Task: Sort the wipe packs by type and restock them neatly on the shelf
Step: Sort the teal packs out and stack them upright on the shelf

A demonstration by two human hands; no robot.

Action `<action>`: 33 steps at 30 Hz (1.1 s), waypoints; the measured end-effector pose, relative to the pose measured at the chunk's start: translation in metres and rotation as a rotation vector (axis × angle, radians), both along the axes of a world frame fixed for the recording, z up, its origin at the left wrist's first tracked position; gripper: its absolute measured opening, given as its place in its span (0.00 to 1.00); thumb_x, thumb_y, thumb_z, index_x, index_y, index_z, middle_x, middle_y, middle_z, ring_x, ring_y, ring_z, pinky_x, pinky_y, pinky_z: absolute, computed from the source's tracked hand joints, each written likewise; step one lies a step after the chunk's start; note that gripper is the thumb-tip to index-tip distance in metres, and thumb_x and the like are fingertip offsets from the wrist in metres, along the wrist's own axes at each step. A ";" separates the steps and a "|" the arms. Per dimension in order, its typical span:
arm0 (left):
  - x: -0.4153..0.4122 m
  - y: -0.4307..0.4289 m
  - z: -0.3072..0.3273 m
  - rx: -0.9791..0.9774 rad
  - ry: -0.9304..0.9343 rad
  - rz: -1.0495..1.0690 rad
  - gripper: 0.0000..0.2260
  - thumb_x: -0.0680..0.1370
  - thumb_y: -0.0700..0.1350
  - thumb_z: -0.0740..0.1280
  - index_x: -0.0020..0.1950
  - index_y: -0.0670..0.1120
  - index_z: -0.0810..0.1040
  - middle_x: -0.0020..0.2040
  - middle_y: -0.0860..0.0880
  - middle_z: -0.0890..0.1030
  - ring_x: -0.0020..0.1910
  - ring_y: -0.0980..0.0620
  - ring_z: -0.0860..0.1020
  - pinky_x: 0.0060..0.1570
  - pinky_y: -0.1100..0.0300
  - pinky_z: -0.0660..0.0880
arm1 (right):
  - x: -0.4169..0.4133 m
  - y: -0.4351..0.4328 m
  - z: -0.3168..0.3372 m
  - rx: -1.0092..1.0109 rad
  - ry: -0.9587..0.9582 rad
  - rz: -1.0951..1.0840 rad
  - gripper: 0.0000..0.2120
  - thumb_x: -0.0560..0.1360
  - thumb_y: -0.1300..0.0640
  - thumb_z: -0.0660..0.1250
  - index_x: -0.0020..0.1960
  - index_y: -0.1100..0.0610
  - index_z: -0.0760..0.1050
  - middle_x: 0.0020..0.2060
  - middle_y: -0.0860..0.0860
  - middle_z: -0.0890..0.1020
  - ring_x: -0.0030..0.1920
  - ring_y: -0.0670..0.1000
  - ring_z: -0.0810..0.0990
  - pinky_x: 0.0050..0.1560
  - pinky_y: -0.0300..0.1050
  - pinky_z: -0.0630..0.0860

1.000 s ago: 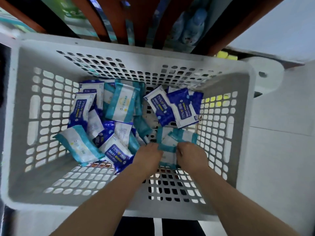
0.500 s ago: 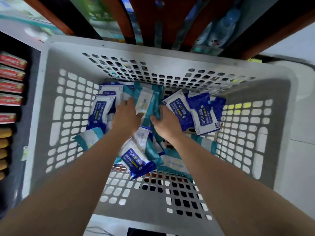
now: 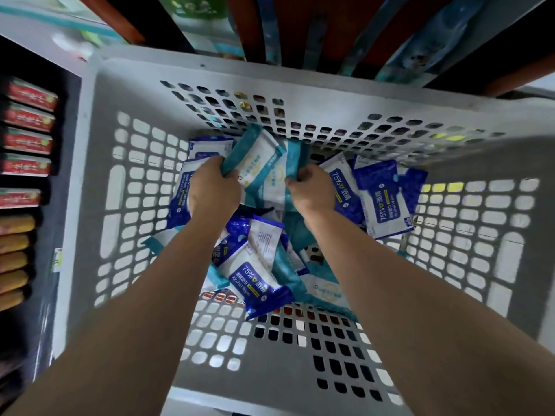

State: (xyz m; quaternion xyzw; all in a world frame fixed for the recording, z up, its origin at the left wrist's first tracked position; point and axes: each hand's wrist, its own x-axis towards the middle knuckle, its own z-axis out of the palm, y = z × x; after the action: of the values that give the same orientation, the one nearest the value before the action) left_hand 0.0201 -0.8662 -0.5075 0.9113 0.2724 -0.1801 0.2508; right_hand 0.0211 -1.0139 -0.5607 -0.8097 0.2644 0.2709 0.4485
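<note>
Two bare arms reach from the bottom of the frame into a grey plastic basket (image 3: 99,205) with perforated walls and floor. In the upper middle of the frame, the left hand (image 3: 214,190) and the right hand (image 3: 312,190) both hold the teal packs (image 3: 255,157), white pouches with teal ends. The fingers of each hand are curled tightly round the edges of these pouches. Their print is too blurred to read.

The blue packs (image 3: 255,283) lie loose on the basket floor, mixed with more teal ones. One, in the centre between the forearms, shows "75%" and "Alcohol Wipes" with some Chinese characters. Another at the right of the pile (image 3: 387,202) carries the same label, turned sideways.

Along the left edge of the frame stand rows of red boxes (image 3: 28,118), and below them some yellow-brown items (image 3: 15,259); their writing is not legible. At the top of the frame a shelf (image 3: 249,22) with dark red uprights appears blurred.
</note>
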 end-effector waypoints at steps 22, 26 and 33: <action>-0.122 -0.114 0.015 -0.056 0.322 -1.057 0.17 0.77 0.42 0.64 0.65 0.43 0.71 0.59 0.43 0.74 0.58 0.43 0.73 0.53 0.49 0.75 | -0.108 -0.103 0.057 -0.563 0.064 0.741 0.12 0.76 0.57 0.63 0.59 0.56 0.74 0.55 0.54 0.78 0.58 0.56 0.74 0.51 0.46 0.72; -0.096 -0.060 0.023 0.257 0.164 -0.816 0.12 0.74 0.43 0.68 0.57 0.46 0.74 0.54 0.46 0.75 0.54 0.46 0.74 0.47 0.53 0.75 | -0.100 -0.055 0.061 -0.138 0.009 0.513 0.09 0.77 0.53 0.63 0.52 0.58 0.75 0.47 0.53 0.78 0.49 0.55 0.77 0.44 0.45 0.71; -0.097 -0.008 0.016 0.399 0.216 -0.982 0.14 0.66 0.45 0.75 0.48 0.48 0.77 0.44 0.49 0.78 0.46 0.46 0.77 0.47 0.53 0.72 | -0.080 0.007 0.048 0.122 0.035 0.357 0.17 0.74 0.51 0.71 0.61 0.55 0.76 0.53 0.51 0.81 0.54 0.52 0.79 0.53 0.47 0.75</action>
State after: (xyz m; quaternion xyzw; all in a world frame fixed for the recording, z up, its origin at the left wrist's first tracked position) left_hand -0.0766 -0.8740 -0.4916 0.9377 -0.1323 -0.3134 -0.0702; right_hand -0.0589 -1.0066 -0.5128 -0.8102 0.1075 0.3755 0.4370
